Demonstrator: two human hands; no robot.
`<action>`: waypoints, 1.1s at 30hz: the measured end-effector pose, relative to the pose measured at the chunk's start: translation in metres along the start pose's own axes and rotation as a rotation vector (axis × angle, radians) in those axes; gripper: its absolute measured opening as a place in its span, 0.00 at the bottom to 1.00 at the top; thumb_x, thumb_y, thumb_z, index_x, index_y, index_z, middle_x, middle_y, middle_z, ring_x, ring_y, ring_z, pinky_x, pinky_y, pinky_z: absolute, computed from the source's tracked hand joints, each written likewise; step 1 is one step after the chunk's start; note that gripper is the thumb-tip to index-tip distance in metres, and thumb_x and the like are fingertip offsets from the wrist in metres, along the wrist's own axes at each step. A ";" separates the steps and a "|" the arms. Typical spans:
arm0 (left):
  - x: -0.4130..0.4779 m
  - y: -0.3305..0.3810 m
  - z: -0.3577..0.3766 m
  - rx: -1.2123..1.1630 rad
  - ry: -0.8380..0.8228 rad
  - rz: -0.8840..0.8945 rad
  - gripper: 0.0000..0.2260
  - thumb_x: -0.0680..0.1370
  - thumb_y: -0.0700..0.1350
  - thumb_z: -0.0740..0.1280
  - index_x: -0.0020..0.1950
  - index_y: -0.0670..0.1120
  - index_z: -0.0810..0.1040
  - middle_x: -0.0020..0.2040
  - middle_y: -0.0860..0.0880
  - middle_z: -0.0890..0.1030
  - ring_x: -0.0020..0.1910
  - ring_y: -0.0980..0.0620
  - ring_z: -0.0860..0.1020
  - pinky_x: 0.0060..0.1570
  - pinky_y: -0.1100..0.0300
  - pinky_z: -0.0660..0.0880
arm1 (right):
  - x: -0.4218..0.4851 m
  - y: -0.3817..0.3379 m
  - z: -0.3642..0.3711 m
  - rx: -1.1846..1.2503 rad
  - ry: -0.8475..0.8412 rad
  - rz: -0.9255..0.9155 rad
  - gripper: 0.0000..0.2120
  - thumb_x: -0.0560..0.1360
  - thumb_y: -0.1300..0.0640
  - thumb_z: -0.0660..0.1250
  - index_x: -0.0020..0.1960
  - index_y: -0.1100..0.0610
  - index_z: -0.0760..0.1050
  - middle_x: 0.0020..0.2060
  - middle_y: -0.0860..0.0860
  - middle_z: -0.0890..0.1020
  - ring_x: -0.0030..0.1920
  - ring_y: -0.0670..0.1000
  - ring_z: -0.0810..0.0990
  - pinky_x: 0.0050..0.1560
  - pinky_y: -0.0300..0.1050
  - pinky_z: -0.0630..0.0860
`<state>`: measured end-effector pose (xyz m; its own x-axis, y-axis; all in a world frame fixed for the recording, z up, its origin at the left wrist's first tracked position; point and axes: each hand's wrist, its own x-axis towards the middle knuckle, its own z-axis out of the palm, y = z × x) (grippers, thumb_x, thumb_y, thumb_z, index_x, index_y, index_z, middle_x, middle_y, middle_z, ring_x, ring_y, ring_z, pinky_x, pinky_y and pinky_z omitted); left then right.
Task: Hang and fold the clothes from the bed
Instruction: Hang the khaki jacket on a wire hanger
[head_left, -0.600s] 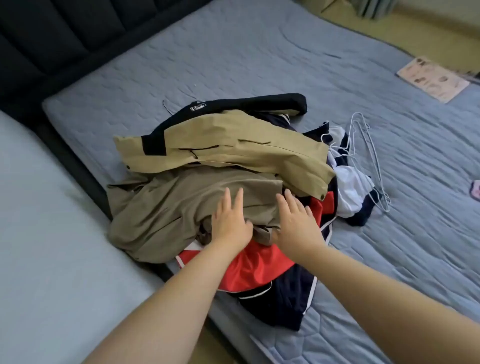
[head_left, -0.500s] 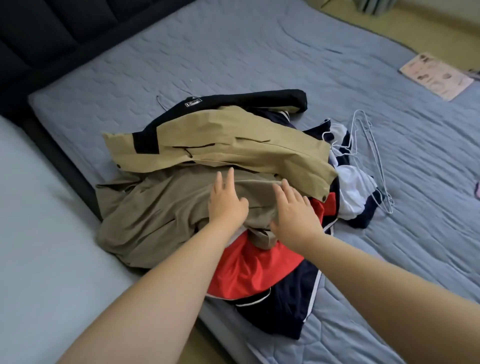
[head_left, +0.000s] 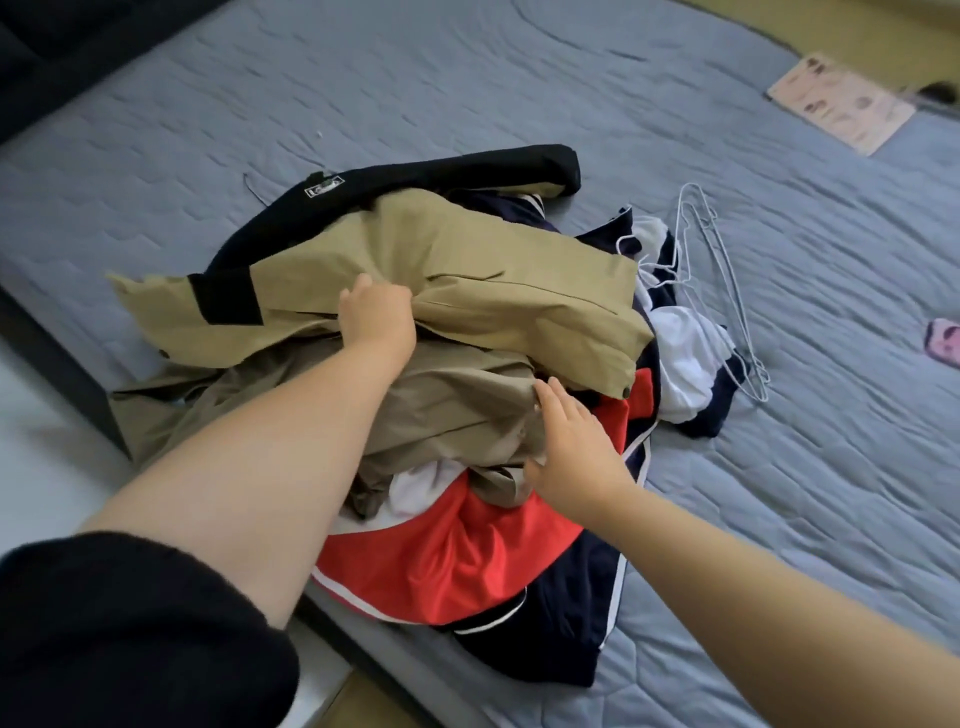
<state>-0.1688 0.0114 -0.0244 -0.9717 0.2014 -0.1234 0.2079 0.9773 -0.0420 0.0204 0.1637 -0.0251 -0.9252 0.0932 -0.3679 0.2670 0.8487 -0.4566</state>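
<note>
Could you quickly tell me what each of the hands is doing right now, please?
Left hand: grips the tan jacket.
Right hand: open, fingers resting on the khaki garment.

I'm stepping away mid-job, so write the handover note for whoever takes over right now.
Left hand grips the tan jacket on top of the pile. Right hand rests open on the khaki garment below it. Red and navy clothes lie underneath; wire hangers lie on the bed beside the pile. Nothing hung or folded yet: the whole pile is left.

Left grip (head_left: 376, 317) on tan jacket (head_left: 493, 291) (topmost)
</note>
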 end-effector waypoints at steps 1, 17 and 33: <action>-0.010 0.000 -0.003 -0.041 0.007 0.025 0.13 0.75 0.34 0.59 0.51 0.46 0.80 0.49 0.44 0.76 0.53 0.43 0.70 0.53 0.54 0.67 | -0.008 0.001 -0.002 0.034 0.024 0.028 0.39 0.73 0.57 0.65 0.78 0.57 0.48 0.77 0.55 0.50 0.76 0.53 0.51 0.75 0.50 0.54; -0.223 0.125 -0.092 -0.619 -0.029 0.893 0.12 0.67 0.32 0.59 0.43 0.37 0.80 0.39 0.40 0.79 0.41 0.39 0.75 0.40 0.50 0.73 | -0.138 0.039 -0.062 0.303 0.339 0.237 0.21 0.66 0.62 0.73 0.58 0.56 0.77 0.65 0.56 0.74 0.66 0.57 0.70 0.63 0.51 0.66; -0.424 0.239 -0.013 -0.406 -0.364 0.426 0.16 0.71 0.56 0.68 0.54 0.49 0.76 0.53 0.46 0.79 0.55 0.42 0.75 0.47 0.54 0.69 | -0.355 0.170 -0.068 0.893 0.573 0.736 0.11 0.66 0.72 0.57 0.31 0.58 0.67 0.26 0.49 0.67 0.29 0.49 0.62 0.27 0.41 0.59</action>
<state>0.2909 0.1601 0.0308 -0.7003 0.6078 -0.3744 0.4362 0.7795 0.4495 0.3762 0.3105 0.0826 -0.4076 0.7853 -0.4661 0.6418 -0.1167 -0.7579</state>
